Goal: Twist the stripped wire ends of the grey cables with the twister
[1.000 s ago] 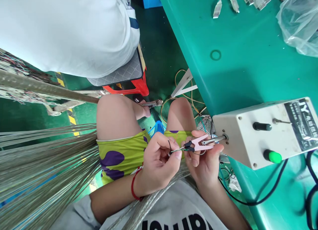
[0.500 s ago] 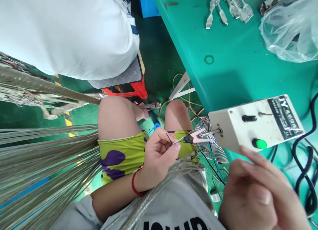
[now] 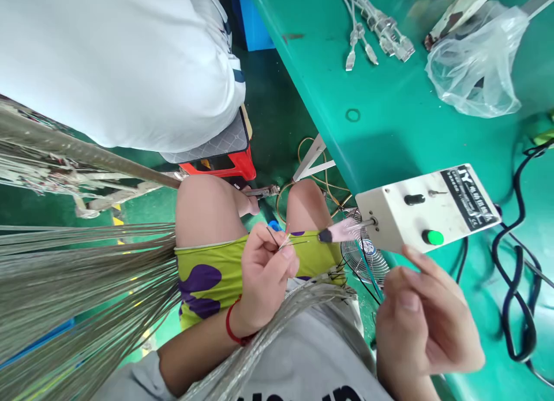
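Left hand (image 3: 266, 280), head view: we're pinching thin wires (image 3: 298, 243), fingers closed on them.
Wire ends: pointing at the pink clip (image 3: 344, 230), stopping just short.
Clip: riding on the shaft (image 3: 368, 222) of the white box (image 3: 426, 213), blurring.
Box: sitting at the edge of the green desk (image 3: 389, 153).
Right hand (image 3: 426, 326): fingers half-curling near box's lower edge; we can't tell grip.

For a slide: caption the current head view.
Left hand pinches thin wires before a blurred pink clip; right hand by the white box.
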The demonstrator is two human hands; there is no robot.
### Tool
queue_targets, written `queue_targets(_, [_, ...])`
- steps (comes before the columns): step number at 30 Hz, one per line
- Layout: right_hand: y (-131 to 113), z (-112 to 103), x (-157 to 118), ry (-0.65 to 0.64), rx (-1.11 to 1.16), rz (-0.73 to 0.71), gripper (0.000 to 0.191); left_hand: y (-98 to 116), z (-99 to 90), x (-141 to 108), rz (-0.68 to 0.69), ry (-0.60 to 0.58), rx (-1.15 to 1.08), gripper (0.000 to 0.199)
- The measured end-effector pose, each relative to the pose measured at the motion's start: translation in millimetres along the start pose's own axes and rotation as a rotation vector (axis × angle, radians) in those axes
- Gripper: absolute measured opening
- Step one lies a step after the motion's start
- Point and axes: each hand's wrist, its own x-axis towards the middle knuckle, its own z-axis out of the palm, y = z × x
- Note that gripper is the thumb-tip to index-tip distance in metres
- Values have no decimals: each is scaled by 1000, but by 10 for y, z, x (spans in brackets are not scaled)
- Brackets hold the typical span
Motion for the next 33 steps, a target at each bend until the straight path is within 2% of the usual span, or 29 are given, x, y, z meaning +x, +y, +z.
queue_targets(2, [-123,139,-40,-49,30,-16,17,4,-29,-63,86,-52,66,37])
queue_targets(3, [-181,224,-50,-117,71,22,15,1,-39,-96,142,-90,106,32])
queue_targets(6, [-303,476,-49,-316,324,278,7,8,-40,-179,308,-210,225,15])
queue_targets(8, [-333,589,-41,-359,494,400,8,37,-28,-203,368,-289,281,11])
queue_targets(10, [-334,640,-37,-370,573,450,9,73,-19,-209,391,-353,313,10])
queue_targets(14, [-310,637,-29,-386,607,490,10,92,-31,-223,375,-386,322,8])
queue_targets(18, [-282,631,3,-456,659,525,5,46,-53,-248,330,-432,213,11])
queue_targets(22, [-256,643,41,-450,650,549,8,41,-71,-217,388,-465,254,1])
queue_targets(25, [-243,634,53,-450,637,568,10,42,-98,-187,424,-499,284,8])
queue_targets(28, [-238,622,65,-458,620,559,9,10,-136,-192,414,-517,322,13])
queue_targets(31, [-239,623,93,-452,602,515,9,-34,-168,-222,395,-477,396,24])
queue_targets(33, [-236,624,113,-441,572,473,10,-50,-179,-235,427,-472,392,19])
